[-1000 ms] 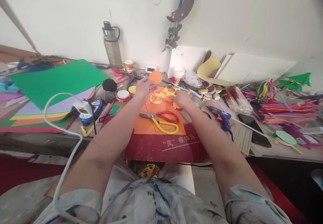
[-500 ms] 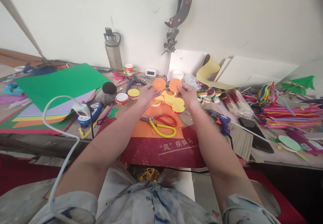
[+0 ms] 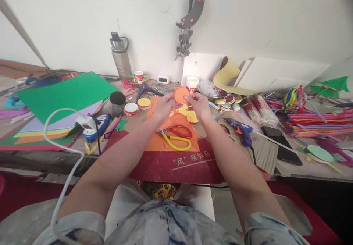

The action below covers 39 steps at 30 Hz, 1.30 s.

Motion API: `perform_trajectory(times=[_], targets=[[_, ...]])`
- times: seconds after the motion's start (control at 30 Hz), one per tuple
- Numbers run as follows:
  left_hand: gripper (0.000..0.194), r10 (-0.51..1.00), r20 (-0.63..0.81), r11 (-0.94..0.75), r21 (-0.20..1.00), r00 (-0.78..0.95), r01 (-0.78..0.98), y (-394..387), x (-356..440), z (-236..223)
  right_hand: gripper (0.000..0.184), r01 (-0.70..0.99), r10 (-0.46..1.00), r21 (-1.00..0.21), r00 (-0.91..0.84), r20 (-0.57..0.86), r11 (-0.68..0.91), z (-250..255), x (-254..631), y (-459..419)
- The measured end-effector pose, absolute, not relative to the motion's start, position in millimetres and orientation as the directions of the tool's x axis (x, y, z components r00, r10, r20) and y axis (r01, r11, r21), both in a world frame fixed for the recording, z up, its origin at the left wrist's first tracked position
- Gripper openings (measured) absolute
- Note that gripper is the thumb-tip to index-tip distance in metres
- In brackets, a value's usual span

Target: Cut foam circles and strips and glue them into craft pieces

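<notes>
Held up over the middle of the table are the orange paper circles point(image 3: 181, 95), now overlapping so that they look like one disc. My left hand point(image 3: 165, 108) pinches their left edge, and my right hand point(image 3: 199, 104) grips the right edge between thumb and fingers. Below the hands lie yellow paper circles point(image 3: 192, 117) on orange paper sheets point(image 3: 154, 141). Scissors point(image 3: 178, 137) with one red and one yellow handle rest on these sheets, partly behind my left forearm. Behind the discs stands a white and red paper cup point(image 3: 192, 84).
Left are green paper point(image 3: 68, 94), a white cable point(image 3: 63, 109) and short paper-cup pieces point(image 3: 131, 109). A bottle point(image 3: 120, 59) stands against the wall. Right are a blue glue gun point(image 3: 242, 131), a phone point(image 3: 281, 145) and pipe cleaners point(image 3: 320, 123).
My hands have come together. The two orange circles, held apart before, now lie one over the other. The view has shifted slightly.
</notes>
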<state>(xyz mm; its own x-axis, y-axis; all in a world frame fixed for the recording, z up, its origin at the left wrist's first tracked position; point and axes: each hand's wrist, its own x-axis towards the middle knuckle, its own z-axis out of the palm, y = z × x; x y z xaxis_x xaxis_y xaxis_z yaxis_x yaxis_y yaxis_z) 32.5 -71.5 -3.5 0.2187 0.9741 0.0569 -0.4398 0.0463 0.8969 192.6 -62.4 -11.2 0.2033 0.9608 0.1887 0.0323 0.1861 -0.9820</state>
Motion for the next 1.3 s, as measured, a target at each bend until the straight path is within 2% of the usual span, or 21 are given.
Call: perform_trajectory(times=[0.13, 0.3, 0.53, 0.6, 0.73, 0.83, 1.1, 1.3], targets=[[0.017, 0.970, 0.064, 0.054, 0.885, 0.236, -0.461, -73.8, 32.6, -2.2, 0.050, 0.017, 0.951, -0.985, 0.258, 0.172, 0.174, -11.2, 192.6, -63.1], [0.013, 0.965, 0.065, 0.068, 0.873, 0.253, -0.482, -75.9, 32.2, -2.7, 0.055, 0.035, 0.945, -0.981, 0.263, 0.195, 0.192, -15.1, 192.9, -60.7], [0.019, 0.962, 0.070, 0.080, 0.852, 0.263, -0.518, -76.0, 32.5, -1.1, 0.065, 0.003, 0.931, -0.972, 0.289, 0.225, 0.234, -15.3, 193.0, -58.5], [0.021, 0.959, 0.069, 0.093, 0.842, 0.276, -0.532, -75.2, 32.5, -1.4, 0.064, 0.031, 0.929, -0.969, 0.277, 0.246, 0.247, -14.8, 193.2, -58.2], [0.008, 0.962, 0.101, 0.046, 0.856, 0.255, -0.515, -72.3, 32.4, -5.8, 0.053, 0.086, 0.924, -0.955, 0.241, 0.297, 0.285, -14.5, 191.4, -59.7], [0.017, 0.969, 0.094, 0.017, 0.896, 0.227, -0.443, -69.1, 31.6, -10.4, 0.048, 0.078, 0.933, -0.947, 0.166, 0.320, 0.311, -14.1, 189.5, -63.1], [0.022, 0.967, 0.047, 0.054, 0.923, 0.250, -0.382, -65.7, 31.6, -11.6, 0.054, 0.137, 0.939, -0.942, 0.118, 0.323, 0.307, -16.3, 194.2, -60.1], [0.016, 0.958, 0.048, 0.062, 0.929, 0.284, -0.365, -65.0, 31.1, -11.0, 0.048, 0.168, 0.930, -0.936, 0.151, 0.335, 0.310, -20.6, 195.3, -56.3]])
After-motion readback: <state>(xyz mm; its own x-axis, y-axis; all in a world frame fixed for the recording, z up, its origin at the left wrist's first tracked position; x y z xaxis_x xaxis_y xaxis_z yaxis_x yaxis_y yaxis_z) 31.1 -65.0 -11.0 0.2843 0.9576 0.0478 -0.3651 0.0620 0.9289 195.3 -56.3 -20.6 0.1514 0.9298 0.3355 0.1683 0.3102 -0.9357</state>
